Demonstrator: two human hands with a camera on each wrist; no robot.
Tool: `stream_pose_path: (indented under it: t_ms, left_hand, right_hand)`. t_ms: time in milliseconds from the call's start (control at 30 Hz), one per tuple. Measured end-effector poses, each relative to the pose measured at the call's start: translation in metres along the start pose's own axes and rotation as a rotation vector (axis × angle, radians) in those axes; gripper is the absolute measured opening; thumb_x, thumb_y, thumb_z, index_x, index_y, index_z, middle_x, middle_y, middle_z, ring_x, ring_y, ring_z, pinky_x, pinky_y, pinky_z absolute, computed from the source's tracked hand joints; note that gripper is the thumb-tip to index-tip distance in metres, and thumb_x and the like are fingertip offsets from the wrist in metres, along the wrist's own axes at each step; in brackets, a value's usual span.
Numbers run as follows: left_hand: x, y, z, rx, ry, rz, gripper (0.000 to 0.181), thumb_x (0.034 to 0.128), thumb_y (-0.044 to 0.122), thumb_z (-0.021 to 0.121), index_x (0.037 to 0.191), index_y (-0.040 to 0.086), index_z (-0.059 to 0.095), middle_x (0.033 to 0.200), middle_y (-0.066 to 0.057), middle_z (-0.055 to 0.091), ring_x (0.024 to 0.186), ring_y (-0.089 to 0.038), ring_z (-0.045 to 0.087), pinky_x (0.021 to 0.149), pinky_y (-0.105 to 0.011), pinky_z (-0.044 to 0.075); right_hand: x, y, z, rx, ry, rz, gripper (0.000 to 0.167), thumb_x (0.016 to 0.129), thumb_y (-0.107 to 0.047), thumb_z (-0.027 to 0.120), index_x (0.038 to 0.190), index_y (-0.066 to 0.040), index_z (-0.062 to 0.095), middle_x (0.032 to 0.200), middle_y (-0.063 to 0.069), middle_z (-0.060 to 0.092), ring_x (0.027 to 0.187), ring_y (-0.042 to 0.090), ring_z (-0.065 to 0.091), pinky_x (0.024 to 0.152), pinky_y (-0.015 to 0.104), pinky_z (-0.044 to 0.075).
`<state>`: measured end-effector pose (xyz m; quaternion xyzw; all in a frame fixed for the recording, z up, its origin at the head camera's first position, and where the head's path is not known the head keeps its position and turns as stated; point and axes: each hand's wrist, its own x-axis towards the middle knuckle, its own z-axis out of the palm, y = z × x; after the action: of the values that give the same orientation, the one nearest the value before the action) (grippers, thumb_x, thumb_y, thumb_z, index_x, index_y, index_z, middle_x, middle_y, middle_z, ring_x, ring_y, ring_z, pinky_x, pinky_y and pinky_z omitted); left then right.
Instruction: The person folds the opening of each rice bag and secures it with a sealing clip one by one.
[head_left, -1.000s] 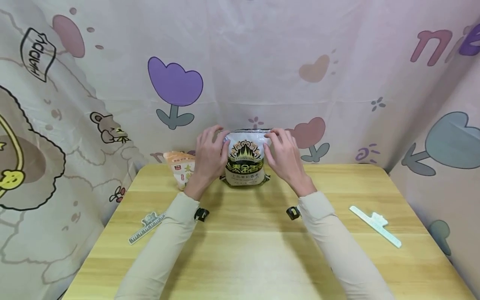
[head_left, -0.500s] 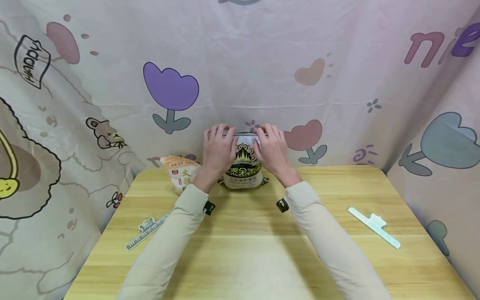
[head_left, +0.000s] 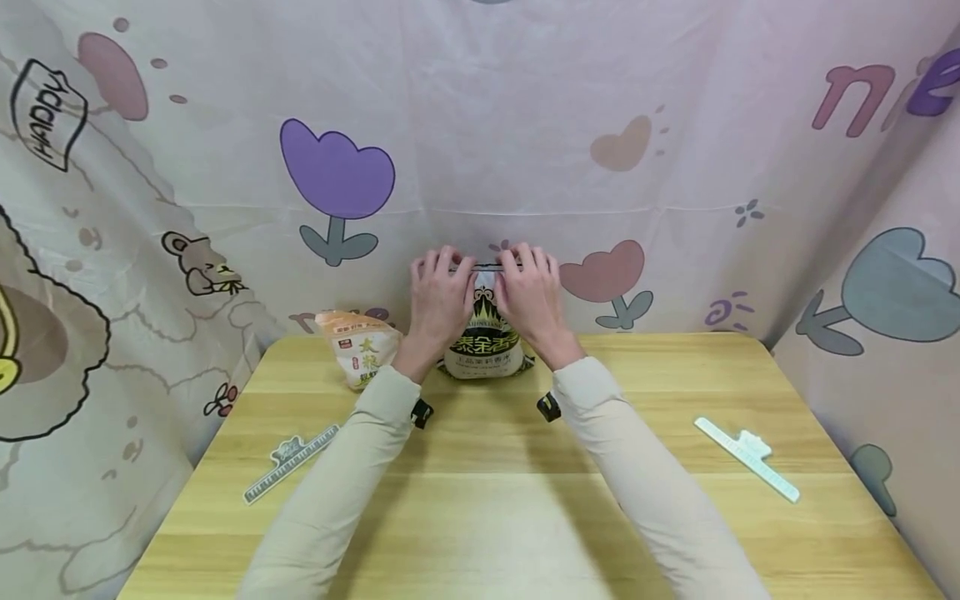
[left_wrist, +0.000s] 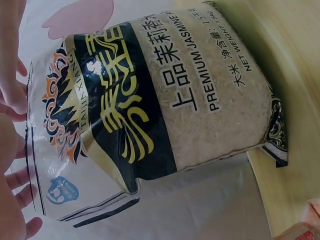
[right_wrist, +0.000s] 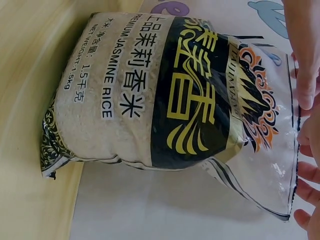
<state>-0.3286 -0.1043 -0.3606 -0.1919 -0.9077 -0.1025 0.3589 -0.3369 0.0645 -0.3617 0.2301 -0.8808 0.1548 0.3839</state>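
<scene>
A clear bag of jasmine rice (head_left: 486,364) with a black and gold label stands upright at the table's back. The left hand (head_left: 441,302) pinches its top edge on the left, thumb in front and fingers behind. On the right, the other hand (head_left: 531,300) pinches the same edge, close beside the first. Both wrist views show the bag (left_wrist: 215,115) (right_wrist: 125,95) with its upper part flat and its lower part full of rice. Parts of the fingers behind the edge are hidden.
Left of the rice bag stands a smaller orange and white bag (head_left: 365,350), partly behind the left forearm. A grey ruler-like clip (head_left: 291,463) lies at the left of the table (head_left: 480,517), and a pale green clip (head_left: 747,458) at the right. A printed curtain (head_left: 495,125) hangs behind.
The hands have come closer together along the bag's top edge, the right one moving left. More of the small orange and white bag shows. The head view has shifted slightly.
</scene>
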Motion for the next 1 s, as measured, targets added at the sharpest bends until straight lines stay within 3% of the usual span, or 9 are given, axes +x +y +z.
stream_pose_path:
  t_ms: [267,500,833,1000]
  left_hand:
    - [0.000,0.001,0.007,0.018,0.051,-0.005,0.019,0.1017,0.022,0.064,0.115,0.009,0.068,0.110,-0.011,0.061,0.106,-0.032,0.052,0.098,-0.051,0.039]
    - [0.002,0.003,0.012,-0.024,0.088,-0.001,0.012,0.1008,0.016,0.064,0.109,0.008,0.067,0.105,-0.011,0.061,0.102,-0.031,0.052,0.096,-0.050,0.039]
    - [-0.003,0.004,0.003,0.003,0.079,0.016,0.009,0.0961,0.012,0.070,0.105,0.010,0.067,0.104,-0.009,0.061,0.099,-0.029,0.053,0.094,-0.049,0.041]
    - [-0.008,0.009,0.001,-0.039,0.089,0.022,0.006,0.0970,0.012,0.070,0.102,0.010,0.068,0.103,-0.008,0.062,0.097,-0.029,0.053,0.092,-0.048,0.042]
  right_hand:
    - [-0.001,-0.001,0.004,0.001,0.023,0.015,0.014,0.098,-0.013,0.060,0.109,-0.005,0.066,0.111,0.013,0.064,0.102,0.032,0.059,0.098,0.051,0.042]
    - [0.001,0.000,0.006,0.005,0.063,0.004,0.009,0.098,-0.012,0.062,0.102,-0.005,0.066,0.104,0.012,0.064,0.095,0.030,0.059,0.093,0.048,0.044]
    - [-0.005,-0.003,0.000,0.058,0.042,-0.016,0.008,0.097,-0.011,0.062,0.101,-0.004,0.066,0.100,0.010,0.062,0.093,0.028,0.056,0.092,0.049,0.043]
    - [-0.014,-0.002,-0.004,0.084,0.058,-0.019,0.007,0.098,-0.010,0.061,0.098,-0.004,0.065,0.101,0.011,0.062,0.094,0.029,0.055,0.093,0.050,0.042]
